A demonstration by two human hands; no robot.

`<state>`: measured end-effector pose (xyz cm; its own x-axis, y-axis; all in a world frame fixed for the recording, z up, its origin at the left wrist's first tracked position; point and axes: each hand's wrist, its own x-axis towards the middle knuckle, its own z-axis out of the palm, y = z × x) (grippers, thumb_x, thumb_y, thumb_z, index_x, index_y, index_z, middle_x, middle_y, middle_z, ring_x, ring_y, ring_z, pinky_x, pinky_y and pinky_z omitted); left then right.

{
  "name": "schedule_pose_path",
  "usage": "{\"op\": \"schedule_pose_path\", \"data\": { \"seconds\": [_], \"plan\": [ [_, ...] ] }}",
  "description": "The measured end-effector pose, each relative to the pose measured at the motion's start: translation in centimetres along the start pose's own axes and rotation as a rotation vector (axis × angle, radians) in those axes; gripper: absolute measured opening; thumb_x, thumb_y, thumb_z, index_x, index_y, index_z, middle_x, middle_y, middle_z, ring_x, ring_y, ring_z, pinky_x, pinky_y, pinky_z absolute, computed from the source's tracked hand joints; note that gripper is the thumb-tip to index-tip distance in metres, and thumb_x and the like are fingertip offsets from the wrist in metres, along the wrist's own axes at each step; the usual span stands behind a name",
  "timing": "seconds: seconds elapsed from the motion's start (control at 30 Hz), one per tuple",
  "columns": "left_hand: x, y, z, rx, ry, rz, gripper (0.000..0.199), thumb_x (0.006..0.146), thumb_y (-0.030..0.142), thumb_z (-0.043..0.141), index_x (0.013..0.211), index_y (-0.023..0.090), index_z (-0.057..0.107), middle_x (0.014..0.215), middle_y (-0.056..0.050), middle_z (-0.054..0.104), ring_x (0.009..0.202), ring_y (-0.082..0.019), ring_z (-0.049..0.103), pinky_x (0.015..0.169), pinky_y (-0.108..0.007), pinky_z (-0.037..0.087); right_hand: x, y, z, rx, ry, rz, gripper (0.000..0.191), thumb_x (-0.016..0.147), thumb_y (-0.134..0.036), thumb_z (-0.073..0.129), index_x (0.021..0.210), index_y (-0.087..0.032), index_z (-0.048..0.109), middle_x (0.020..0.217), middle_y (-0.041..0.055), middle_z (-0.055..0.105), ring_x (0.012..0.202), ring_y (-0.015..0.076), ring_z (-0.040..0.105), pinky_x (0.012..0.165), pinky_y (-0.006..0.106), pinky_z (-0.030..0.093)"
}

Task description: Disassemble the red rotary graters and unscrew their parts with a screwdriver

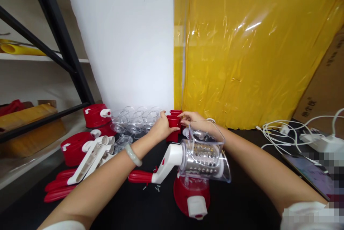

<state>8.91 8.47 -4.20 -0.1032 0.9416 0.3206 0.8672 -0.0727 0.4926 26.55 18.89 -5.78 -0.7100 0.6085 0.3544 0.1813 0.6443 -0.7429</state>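
I'm working at the upright, open-topped red plastic piece (172, 121), reading the clock from it with twelve straight ahead. My left hand (161, 127) is gripping it from nine o'clock, the thumb lying across its near face. My right hand (194, 119) is reaching in from three, fingertips bent at the rim; whether they are gripping, I cannot tell. A similar red plastic piece (176, 112) is standing just behind, at twelve. I seem to be picking up or steadying the nearer one; shifting it would call for a firm pinch and a straight lift.

The tall white panel (134, 43) is blocking eleven, and the glossy yellow plastic sheeting (242, 61) is blocking one. Clear round plastic parts (137, 118) are crowding nine. The crank grater with a steel drum (201, 167) is sitting at five, its red handle (141, 177) pointing toward seven. Black tabletop (239, 201) is showing past it, nearer four.
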Motion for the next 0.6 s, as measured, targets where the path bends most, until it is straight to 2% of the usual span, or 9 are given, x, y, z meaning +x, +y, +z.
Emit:
{"op": "schedule_pose_path", "data": {
  "seconds": [0.23, 0.4, 0.5, 0.6],
  "plan": [
    [-0.1, -0.5, -0.2, -0.058, -0.023, 0.040, 0.106, 0.065, 0.051, 0.077, 0.138, 0.002, 0.018, 0.112, -0.030, 0.063, 0.109, -0.037, 0.063, 0.085, -0.042, 0.049, -0.8, -0.7, -0.2, 0.009, 0.041, -0.005, 0.033, 0.075, -0.015, 0.067, 0.108, -0.020, 0.064, 0.078, 0.0012, 0.066, 0.072, 0.0147, 0.064, 0.069, 0.030, 0.052],
    [-0.2, -0.5, -0.5, -0.014, -0.017, 0.058, 0.103, 0.069, 0.052, 0.074, 0.140, 0.003, 0.018, 0.103, -0.026, 0.066, 0.098, -0.035, 0.066, 0.080, -0.041, 0.049, -1.3, -1.8, -1.4, -0.025, 0.075, -0.010, 0.033, 0.076, -0.020, 0.070, 0.108, -0.019, 0.063, 0.077, 0.0018, 0.067, 0.067, 0.0143, 0.064, 0.065, 0.030, 0.052],
    [-0.8, -0.4, -1.4, 0.036, 0.004, 0.094, 0.094, 0.071, 0.058, 0.068, 0.137, 0.006, 0.027, 0.099, -0.021, 0.067, 0.093, -0.033, 0.067, 0.076, -0.038, 0.049, -1.9, -3.1, -2.7, -0.057, 0.097, -0.034, 0.031, 0.080, -0.021, 0.066, 0.111, -0.017, 0.062, 0.079, 0.0031, 0.068, 0.068, 0.0150, 0.065, 0.068, 0.032, 0.054],
    [-2.3, 0.1, -3.5, 0.086, 0.030, 0.124, 0.073, 0.080, 0.062, 0.056, 0.130, 0.010, 0.042, 0.089, -0.017, 0.069, 0.084, -0.031, 0.067, 0.073, -0.037, 0.049, -3.4, -5.3, -4.1, -0.019, 0.138, -0.071, 0.027, 0.086, -0.026, 0.059, 0.113, -0.018, 0.061, 0.079, 0.0042, 0.068, 0.072, 0.0166, 0.068, 0.072, 0.036, 0.055]
  ]
}}
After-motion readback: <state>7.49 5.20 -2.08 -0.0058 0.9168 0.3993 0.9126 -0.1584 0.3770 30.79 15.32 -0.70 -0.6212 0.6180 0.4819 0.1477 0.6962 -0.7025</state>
